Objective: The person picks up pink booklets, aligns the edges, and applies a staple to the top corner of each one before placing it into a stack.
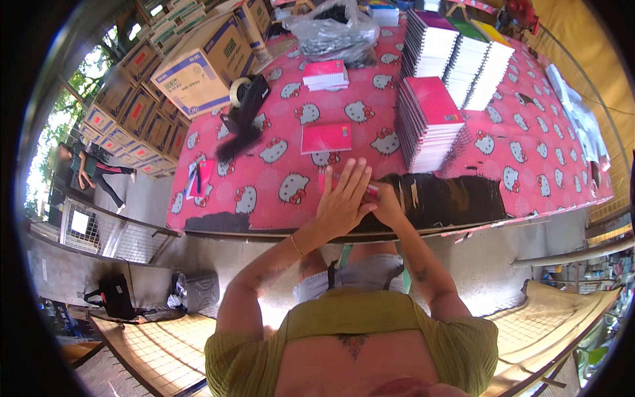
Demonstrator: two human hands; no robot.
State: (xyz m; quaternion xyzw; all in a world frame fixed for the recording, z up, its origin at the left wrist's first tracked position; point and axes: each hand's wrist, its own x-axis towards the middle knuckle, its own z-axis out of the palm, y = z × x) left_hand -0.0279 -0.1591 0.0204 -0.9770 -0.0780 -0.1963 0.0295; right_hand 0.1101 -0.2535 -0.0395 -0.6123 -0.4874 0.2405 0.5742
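Observation:
Near the front edge of the table, my left hand [344, 198] lies flat with its fingers stretched out, pressing over a small pink notebook [373, 191]. Most of that notebook is hidden under my hands. My right hand [389, 206] is curled at its right side, fingers closed round it. Just beyond my fingertips lies another pink notebook [326, 138], flat on the cloth. A short pile of small pink notebooks [325, 77] sits farther back. To the right of my hands rises a tall stack of pink spiral notebooks [428, 126].
Purple, green and yellow notebook stacks [466, 59] stand behind the pink stack. A black tape dispenser [250, 102], cartons [208, 69] and a plastic bag [334, 33] occupy the back left. The pink tablecloth [291, 188] is torn along the front. A person [96, 175] walks at far left.

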